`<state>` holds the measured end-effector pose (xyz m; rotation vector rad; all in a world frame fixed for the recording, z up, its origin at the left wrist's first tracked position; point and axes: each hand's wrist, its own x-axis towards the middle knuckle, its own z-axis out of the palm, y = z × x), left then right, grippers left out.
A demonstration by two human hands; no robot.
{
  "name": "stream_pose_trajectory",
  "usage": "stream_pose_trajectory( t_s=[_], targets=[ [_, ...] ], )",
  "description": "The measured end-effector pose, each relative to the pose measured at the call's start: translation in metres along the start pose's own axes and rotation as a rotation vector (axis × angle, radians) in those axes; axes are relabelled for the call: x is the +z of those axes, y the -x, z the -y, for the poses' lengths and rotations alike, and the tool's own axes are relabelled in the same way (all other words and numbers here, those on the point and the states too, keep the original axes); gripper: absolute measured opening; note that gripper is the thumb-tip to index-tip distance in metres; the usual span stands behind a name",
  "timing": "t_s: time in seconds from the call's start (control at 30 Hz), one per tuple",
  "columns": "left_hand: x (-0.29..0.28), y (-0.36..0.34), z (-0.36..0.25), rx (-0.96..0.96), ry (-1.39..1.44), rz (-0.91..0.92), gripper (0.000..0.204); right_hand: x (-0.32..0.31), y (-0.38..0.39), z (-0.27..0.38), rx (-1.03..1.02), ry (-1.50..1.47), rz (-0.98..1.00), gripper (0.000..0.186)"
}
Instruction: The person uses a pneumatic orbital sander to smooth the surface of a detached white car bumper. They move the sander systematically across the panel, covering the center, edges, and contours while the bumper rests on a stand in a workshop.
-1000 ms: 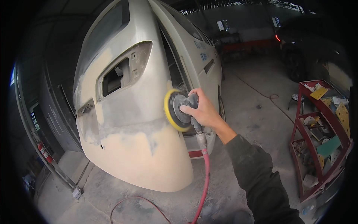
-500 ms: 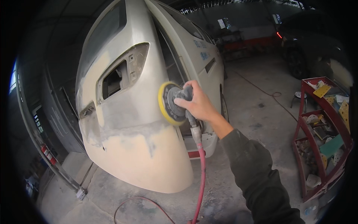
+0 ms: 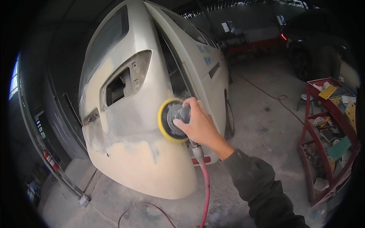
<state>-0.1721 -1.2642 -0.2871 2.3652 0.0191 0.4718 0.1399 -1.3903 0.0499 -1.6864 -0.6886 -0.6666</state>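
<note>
My right hand [image 3: 200,125] is closed around a grey air sander [image 3: 175,118] with a yellow-edged round pad [image 3: 163,123]. The pad stands against the right edge of a pale van panel [image 3: 152,174], which has a cut-out lamp opening [image 3: 123,85]. Grey sanded patches [image 3: 133,127] and cream filler cover the panel around and below that opening. From the sander's lower end a red hose [image 3: 205,190] runs down to the floor. My left hand is out of view.
A red rack [image 3: 310,104] with abrasive discs and sheets stands at the right. Hose loops [image 3: 146,205] lie on the concrete floor. At the left are a metal post [image 3: 62,180] and a fire extinguisher [image 3: 50,160]. A dark vehicle [image 3: 311,41] is parked at the back right.
My right hand has brought the sander lower along the panel's right edge, and the hose has shifted with it. The van's side door gap shows a little more.
</note>
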Motion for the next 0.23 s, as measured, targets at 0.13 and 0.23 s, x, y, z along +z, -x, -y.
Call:
stream_pose_trajectory(
  t_s=[0.13,0.23],
  targets=[
    [-0.012,-0.017,-0.015,-0.014,0.078,0.006,0.049,-0.006,-0.02,0.013,0.011,0.103,-0.008,0.058],
    [-0.011,-0.012,-0.003,-0.041,0.11,0.16,0.062,-0.008,-0.003,0.008,0.013,0.14,0.079,0.057]
  ],
)
